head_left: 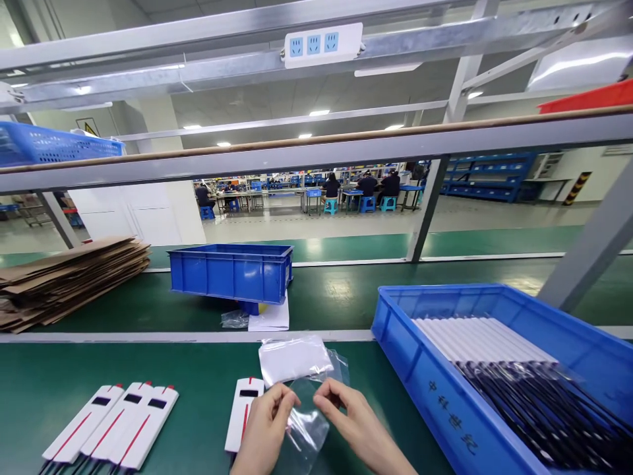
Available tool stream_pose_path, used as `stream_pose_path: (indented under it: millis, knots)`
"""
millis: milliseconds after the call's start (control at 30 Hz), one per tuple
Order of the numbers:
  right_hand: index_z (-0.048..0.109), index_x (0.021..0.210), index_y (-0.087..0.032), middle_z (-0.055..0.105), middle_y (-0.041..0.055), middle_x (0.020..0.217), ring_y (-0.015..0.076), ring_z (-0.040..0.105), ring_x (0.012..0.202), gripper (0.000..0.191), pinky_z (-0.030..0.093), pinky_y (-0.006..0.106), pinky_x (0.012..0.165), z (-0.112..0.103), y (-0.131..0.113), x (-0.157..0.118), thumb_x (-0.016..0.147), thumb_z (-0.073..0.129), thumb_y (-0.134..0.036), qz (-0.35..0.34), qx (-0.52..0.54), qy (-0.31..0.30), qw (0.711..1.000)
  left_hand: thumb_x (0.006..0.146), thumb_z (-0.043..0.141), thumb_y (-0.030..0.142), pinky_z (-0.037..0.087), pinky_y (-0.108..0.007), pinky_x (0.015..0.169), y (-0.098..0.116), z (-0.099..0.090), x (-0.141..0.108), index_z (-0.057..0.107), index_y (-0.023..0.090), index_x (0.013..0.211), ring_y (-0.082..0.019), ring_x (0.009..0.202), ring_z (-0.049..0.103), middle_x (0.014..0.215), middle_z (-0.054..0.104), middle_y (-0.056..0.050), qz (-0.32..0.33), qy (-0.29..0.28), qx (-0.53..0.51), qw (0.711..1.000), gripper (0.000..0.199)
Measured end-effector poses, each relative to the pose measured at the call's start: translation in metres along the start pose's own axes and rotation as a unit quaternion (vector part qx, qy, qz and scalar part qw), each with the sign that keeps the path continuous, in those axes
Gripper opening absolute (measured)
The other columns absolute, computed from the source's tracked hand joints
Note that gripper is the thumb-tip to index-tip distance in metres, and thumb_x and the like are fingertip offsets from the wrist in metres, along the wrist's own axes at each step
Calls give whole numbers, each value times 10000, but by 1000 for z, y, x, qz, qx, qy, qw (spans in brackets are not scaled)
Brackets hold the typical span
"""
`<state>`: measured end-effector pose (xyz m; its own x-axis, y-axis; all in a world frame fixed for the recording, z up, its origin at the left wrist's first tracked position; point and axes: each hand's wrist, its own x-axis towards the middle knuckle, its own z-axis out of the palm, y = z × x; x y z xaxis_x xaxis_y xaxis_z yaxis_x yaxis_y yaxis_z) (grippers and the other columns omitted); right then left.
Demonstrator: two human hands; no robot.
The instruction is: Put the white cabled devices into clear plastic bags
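Hands (267, 422) (359, 419) over green tabletop (202, 369), pale floor (277, 227) beyond

Green bench top (208, 369) bore three red-striped white devices (119, 422) at left; a fourth device (239, 412) mid-bench; white sheets (295, 359) near it; blue bin (420, 376) at right (lettering on its side); cardboard stack (74, 280) far left, past a pale strip (148, 337).

A cardboard stack (74, 277) at left — higher up, a white socket strip (322, 45), a blue basket (59, 146).
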<state>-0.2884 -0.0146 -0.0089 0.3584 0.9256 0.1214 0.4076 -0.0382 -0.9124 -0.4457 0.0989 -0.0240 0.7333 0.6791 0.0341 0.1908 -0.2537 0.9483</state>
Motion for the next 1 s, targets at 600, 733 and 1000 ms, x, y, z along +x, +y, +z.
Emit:
stream_pose_path:
  millis: [600, 733, 1000]
  knots:
    - [485, 723, -237, 501, -27, 711, 162, 444, 653, 306, 328, 290, 609, 18, 3, -8, 931, 509, -459, 6, -26, 2, 1000, 937, 556, 341, 436, -323, 723, 0, 23, -13, 528, 232, 836, -223, 787, 546, 816, 558, -16, 175, 210, 125, 954, 151]
    - [482, 702, -240, 492, -48, 655, 153, 435, 624, 304, 312, 287, 595, 19, 9, -4, 898, 577, -451, 46, -19, 29, 998, 939, 551, 306, 421, -350, 756, 3, 20, -18, 485, 236, 788, -220, 752, 517, 746, 521, -1, 254, 277, 179, 909, 179]
    - [469, 703, -241, 484, -49, 665, 149, 437, 624, 267, 315, 275, 581, 19, 10, -5, 898, 547, -406, 34, -9, 15, 999, 929, 570, 301, 426, -315, 686, -6, 32, -12, 532, 223, 756, -214, 738, 562, 749, 584, -18, 154, 179, 140, 962, 193]
